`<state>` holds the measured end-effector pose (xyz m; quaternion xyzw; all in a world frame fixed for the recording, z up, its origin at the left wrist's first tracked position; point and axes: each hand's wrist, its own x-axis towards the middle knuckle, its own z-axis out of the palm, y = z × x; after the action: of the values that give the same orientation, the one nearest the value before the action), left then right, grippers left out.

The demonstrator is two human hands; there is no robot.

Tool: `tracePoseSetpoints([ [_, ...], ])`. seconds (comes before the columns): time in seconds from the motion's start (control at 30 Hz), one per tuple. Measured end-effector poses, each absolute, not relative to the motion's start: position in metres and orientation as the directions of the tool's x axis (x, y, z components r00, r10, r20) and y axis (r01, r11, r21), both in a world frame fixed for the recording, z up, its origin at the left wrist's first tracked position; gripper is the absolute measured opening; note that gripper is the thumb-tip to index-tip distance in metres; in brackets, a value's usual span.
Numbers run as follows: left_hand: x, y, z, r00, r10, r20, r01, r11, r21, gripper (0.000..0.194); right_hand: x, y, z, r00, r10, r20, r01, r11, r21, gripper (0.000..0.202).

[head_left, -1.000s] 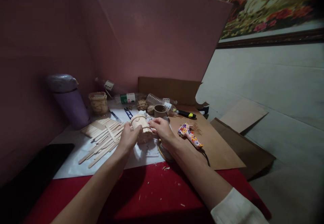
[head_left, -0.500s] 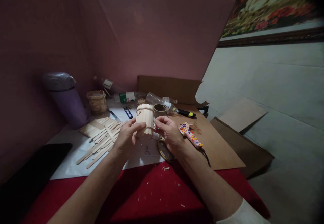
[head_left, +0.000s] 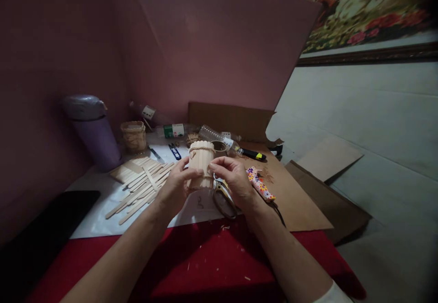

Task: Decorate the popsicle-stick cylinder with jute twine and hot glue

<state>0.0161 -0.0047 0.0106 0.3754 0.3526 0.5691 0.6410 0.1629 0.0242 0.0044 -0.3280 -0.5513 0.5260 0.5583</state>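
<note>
A small cup of upright craft sticks (head_left: 201,159) is held in front of me, with twine bands round its upper and lower parts. My left hand (head_left: 179,180) is closed round its left side, the thumb lying across the front. My right hand (head_left: 232,177) pinches thumb and finger together at the cup's right edge; what lies between the fingertips is too small to make out. Scissors (head_left: 224,202) lie just beneath the right hand, partly covered by it. Left of the cup, loose craft sticks (head_left: 140,191) are spread in a pile.
A floral glue gun (head_left: 260,185) lies on cardboard (head_left: 294,211) at the right. Behind are plastic bottles (head_left: 214,134), a round tin (head_left: 219,146), a utility knife (head_left: 253,154), snips (head_left: 174,151) and a twine-wrapped cup (head_left: 133,136). A purple tumbler (head_left: 96,138) stands at the left.
The view has shifted slightly. The cup sits a little lower and further right, and my right fingertips are now against its side. More of the scissors shows.
</note>
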Motion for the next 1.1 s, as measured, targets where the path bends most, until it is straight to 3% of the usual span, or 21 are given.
tracePoseSetpoints([
  [0.23,0.017,-0.005,0.011,0.122,0.992,-0.027,-0.403,0.075,0.912,0.05,0.168,0.019,0.009,-0.255,0.927,0.276,-0.136,0.249,-0.959,0.017],
  [0.43,0.017,-0.005,0.011,0.124,0.992,-0.017,-0.339,0.058,0.939,0.044,0.165,0.02,0.008,-0.228,0.929,0.29,-0.053,0.286,-0.957,0.019],
  [0.63,0.018,-0.003,0.008,0.143,0.99,0.003,-0.364,0.049,0.93,0.06,0.165,0.021,0.008,-0.247,0.911,0.331,-0.003,0.341,-0.94,0.018],
  [0.73,0.019,-0.001,0.004,0.102,0.995,-0.006,-0.392,0.046,0.919,0.067,0.164,0.021,0.006,-0.228,0.894,0.385,0.062,0.408,-0.911,0.013],
  [0.97,0.02,-0.004,0.008,0.097,0.995,-0.035,-0.396,0.071,0.916,0.055,0.164,0.019,0.004,-0.215,0.84,0.499,0.045,0.519,-0.854,0.009],
  [1.1,0.021,-0.005,0.011,0.091,0.995,-0.045,-0.421,0.079,0.904,0.055,0.165,0.013,0.006,-0.231,0.76,0.607,0.2,0.648,-0.735,0.013],
])
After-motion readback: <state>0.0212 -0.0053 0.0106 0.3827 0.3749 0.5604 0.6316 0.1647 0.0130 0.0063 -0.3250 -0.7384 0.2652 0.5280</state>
